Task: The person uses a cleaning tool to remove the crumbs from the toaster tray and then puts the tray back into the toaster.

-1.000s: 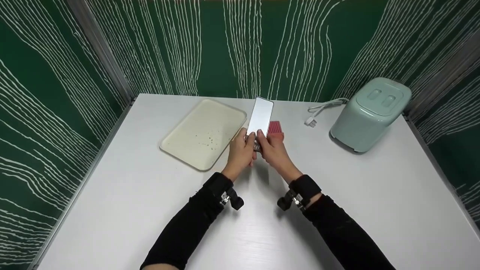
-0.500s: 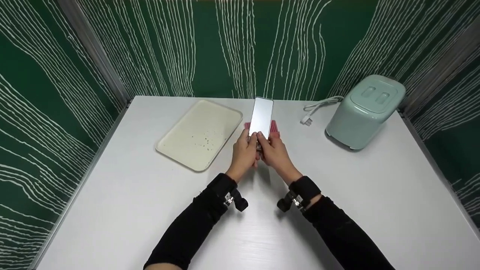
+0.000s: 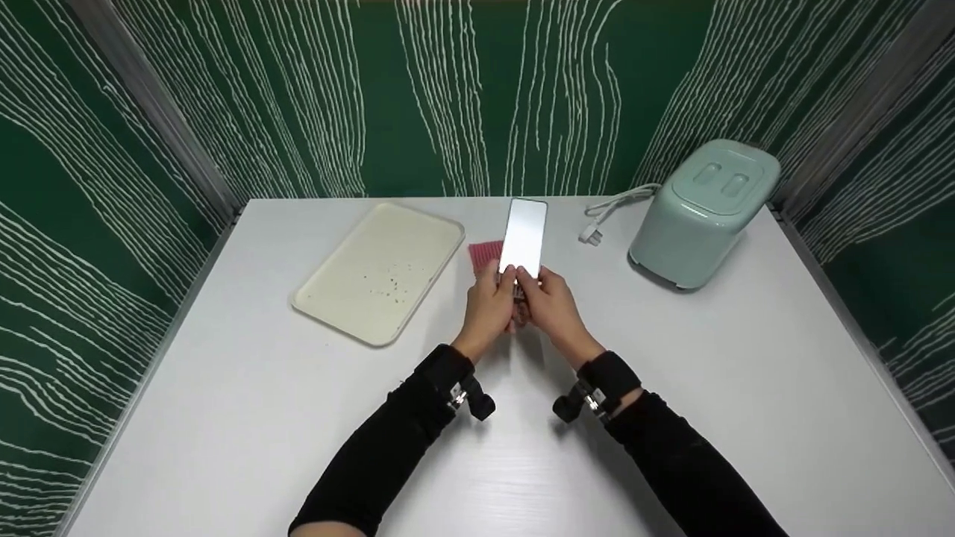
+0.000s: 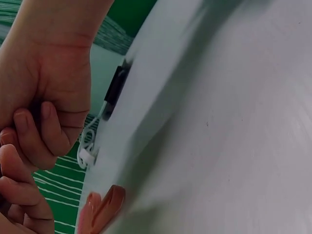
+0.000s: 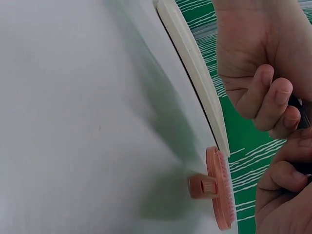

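In the head view, both hands hold a phone (image 3: 524,235) by its near end, its bright white screen facing up. My left hand (image 3: 486,306) grips the phone's left side and my right hand (image 3: 553,306) its right, thumbs side by side on the lower end. Fingers of both hands curl beneath it, as the wrist views show. Under the phone, on the table, lies a pink brush (image 3: 484,253), partly hidden in the head view. Its bristled head and stubby handle show in the right wrist view, where the brush (image 5: 222,190) lies well below the hands.
A cream tray (image 3: 336,276) with dark crumbs lies on the white table (image 3: 492,477), left of the hands. At the back right stands a mint-green toaster (image 3: 694,224), its white cable and plug (image 3: 591,236) beside it. Green patterned walls enclose the table.
The head view has turned, shifting tray and toaster leftward in the picture. Both hands and the phone have moved right over the table, so the brush's bristles now show left of the phone.
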`<state>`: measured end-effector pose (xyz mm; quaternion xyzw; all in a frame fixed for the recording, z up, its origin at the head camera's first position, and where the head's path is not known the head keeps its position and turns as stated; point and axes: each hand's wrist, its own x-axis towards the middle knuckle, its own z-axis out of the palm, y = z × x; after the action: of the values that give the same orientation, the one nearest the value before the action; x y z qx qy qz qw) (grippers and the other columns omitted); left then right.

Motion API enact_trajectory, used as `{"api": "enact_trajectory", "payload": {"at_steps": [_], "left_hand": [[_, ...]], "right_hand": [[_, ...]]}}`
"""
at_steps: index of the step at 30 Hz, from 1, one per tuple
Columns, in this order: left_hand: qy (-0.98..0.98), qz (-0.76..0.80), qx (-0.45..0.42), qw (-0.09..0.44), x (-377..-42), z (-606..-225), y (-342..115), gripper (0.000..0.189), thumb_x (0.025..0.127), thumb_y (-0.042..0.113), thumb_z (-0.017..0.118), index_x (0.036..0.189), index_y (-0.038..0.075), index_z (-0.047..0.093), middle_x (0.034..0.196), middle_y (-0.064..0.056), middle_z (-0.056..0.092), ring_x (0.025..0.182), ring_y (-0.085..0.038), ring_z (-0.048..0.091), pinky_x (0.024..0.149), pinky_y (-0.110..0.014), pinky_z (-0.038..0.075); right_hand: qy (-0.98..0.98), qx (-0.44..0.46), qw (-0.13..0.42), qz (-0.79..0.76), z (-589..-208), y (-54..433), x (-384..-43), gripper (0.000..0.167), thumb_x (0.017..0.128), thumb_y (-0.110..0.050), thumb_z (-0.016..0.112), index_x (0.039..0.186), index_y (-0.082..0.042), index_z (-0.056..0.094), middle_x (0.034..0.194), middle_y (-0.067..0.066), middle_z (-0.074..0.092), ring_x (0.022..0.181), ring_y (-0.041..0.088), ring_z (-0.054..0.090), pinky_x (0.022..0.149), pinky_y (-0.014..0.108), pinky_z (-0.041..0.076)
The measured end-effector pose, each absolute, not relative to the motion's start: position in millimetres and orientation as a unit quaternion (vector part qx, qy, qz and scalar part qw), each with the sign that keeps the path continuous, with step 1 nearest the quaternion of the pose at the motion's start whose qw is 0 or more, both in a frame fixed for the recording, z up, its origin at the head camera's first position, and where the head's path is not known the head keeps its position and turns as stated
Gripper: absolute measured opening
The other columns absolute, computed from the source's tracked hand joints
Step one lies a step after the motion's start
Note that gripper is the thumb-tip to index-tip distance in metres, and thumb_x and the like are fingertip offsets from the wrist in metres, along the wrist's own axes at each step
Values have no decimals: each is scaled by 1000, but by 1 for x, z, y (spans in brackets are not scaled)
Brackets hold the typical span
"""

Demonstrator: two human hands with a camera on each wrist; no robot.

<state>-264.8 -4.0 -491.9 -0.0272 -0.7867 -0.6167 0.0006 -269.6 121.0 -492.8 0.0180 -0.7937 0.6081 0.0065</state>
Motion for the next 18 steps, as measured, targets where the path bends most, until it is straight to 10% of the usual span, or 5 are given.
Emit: {"api": "enact_trajectory", "payload": {"at_steps": [13, 18], "left_hand": [[-825, -559, -75, -27, -269, -488, 19, 26, 118, 37, 41, 117, 12, 50, 62, 2, 55, 37, -9, 50, 42, -25, 42], [-867, -491, -86, 1, -273, -482, 30, 33, 117, 40, 41, 133, 12, 49, 95, -9, 69, 60, -16, 64, 63, -31, 53]], "right_hand": [[-778, -6, -10, 628, -495, 153, -268, 35, 115, -36, 50, 109, -4, 62, 60, -10, 50, 52, 5, 45, 49, 20, 37], [-777, -16, -6, 630, -498, 170, -266, 36, 116, -37, 49, 102, -5, 59, 64, -8, 50, 54, 4, 46, 51, 20, 39]]}}
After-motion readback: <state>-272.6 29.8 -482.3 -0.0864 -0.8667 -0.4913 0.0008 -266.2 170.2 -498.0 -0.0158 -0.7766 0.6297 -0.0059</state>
